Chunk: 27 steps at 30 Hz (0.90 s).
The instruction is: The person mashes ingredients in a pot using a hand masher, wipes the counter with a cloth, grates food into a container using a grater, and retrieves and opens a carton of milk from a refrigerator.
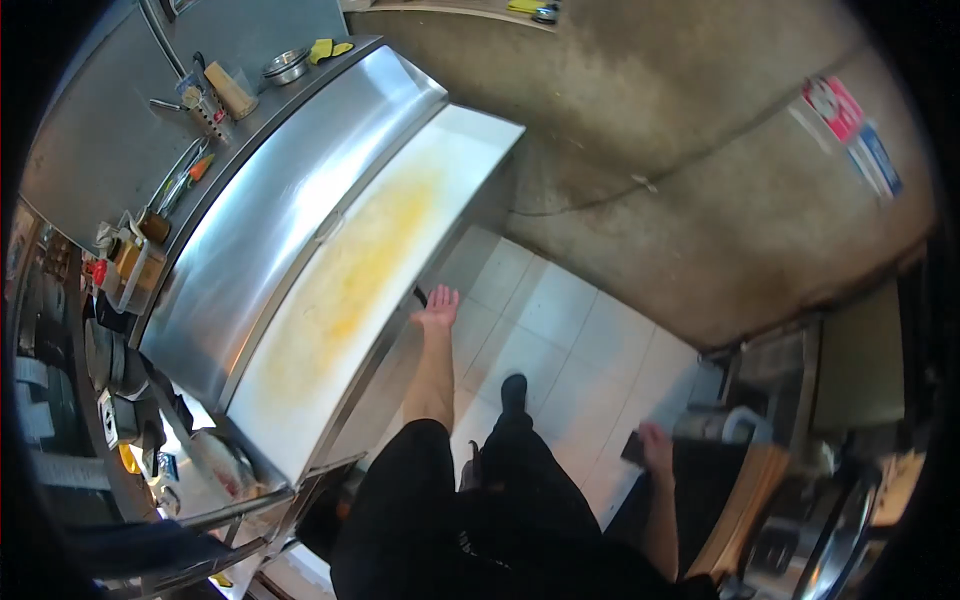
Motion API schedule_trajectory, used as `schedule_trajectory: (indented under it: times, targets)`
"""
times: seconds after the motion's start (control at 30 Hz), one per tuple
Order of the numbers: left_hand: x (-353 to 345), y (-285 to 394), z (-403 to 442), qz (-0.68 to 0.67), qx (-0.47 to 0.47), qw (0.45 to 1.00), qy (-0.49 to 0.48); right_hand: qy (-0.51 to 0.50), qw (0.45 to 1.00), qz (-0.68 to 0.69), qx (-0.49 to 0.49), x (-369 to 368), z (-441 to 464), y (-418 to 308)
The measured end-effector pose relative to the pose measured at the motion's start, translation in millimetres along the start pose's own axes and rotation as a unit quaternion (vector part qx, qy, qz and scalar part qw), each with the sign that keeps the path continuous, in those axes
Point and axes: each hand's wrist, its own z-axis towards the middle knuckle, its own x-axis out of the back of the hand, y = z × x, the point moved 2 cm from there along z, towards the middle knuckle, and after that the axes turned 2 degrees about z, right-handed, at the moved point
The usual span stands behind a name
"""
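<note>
My left hand is stretched out beside the front edge of a steel counter unit, fingers spread and palm up, holding nothing. A small dark handle sticks out next to its thumb side. Along the top of that unit runs a white board with a yellow stain. On the right, my right hand is slightly blurred, its fingers closed at the edge of a dark flat object. What that object is cannot be made out.
A curved steel lid lies behind the board. Metal bowls, utensils and containers line the shelf behind it. Pale floor tiles lead to a brown wall. A wooden board edge and metal equipment stand at lower right.
</note>
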Motion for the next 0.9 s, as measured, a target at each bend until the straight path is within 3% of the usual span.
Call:
schedule_trajectory:
  times: [0.07,0.2,0.27,0.33,0.4,0.47,0.5,0.53,0.57,0.6,0.63,0.67,0.7,0.73,0.77,0.8,0.83,0.87,0.9]
  targets:
    - [-11,-1,44,-0.251,-0.157,0.955,0.004,-0.07,0.987,0.128,-0.067,-14,11,29]
    - [-39,8,68,-0.284,-0.222,0.929,0.081,-0.097,0.957,0.166,-0.217,-5,21,-4]
    - [-24,10,86,-0.304,-0.263,0.914,0.046,-0.108,0.937,0.175,-0.283,-5,50,-27]
    - [-3,-14,71,-0.357,-0.19,0.914,-0.006,-0.117,0.946,0.176,-0.245,-34,99,-22]
    - [52,-66,47,-0.347,-0.098,0.932,-0.031,-0.16,0.955,0.182,-0.169,-69,163,-78]
    - [99,-165,-4,-0.172,0.038,0.983,-0.048,-0.213,0.921,0.296,-0.132,-112,228,-158]
    - [112,-215,-33,-0.06,0.117,0.989,-0.071,-0.227,0.938,0.253,-0.072,-115,258,-218]
    - [112,-253,-58,0.028,0.191,0.98,-0.053,-0.231,0.939,0.25,-0.038,-137,286,-235]
    - [82,-278,-93,0.123,0.256,0.942,0.178,-0.225,0.956,0.188,0.007,-153,306,-253]
    - [69,-286,-101,0.211,0.305,0.841,0.394,-0.214,0.967,0.127,0.053,-163,324,-268]
    - [76,-278,-76,0.221,0.306,0.833,0.406,-0.213,0.967,0.134,0.037,-161,343,-279]
    - [86,-257,-52,0.362,0.202,0.844,0.341,-0.144,0.983,-0.083,0.077,-150,360,-293]
    - [94,-230,-30,0.494,0.098,0.823,0.262,-0.078,0.945,-0.297,0.115,-156,373,-297]
    - [90,-197,10,0.611,0.054,0.753,0.238,-0.022,0.971,-0.185,0.147,-164,398,-264]
    - [96,-151,52,0.838,-0.03,0.542,0.06,0.038,0.971,-0.153,0.179,-167,417,-245]
    - [92,-124,95,0.68,-0.137,0.705,0.151,0.047,0.961,-0.231,0.143,-162,437,-254]
    - [48,-97,138,0.654,-0.163,0.724,0.144,0.058,0.962,-0.197,0.179,-159,459,-251]
    - [22,-57,184,0.734,-0.257,0.628,0.016,0.059,0.941,-0.251,0.218,-155,479,-246]
    - [-17,-33,221,0.756,-0.263,0.592,0.094,0.052,0.954,-0.226,0.188,-157,493,-240]
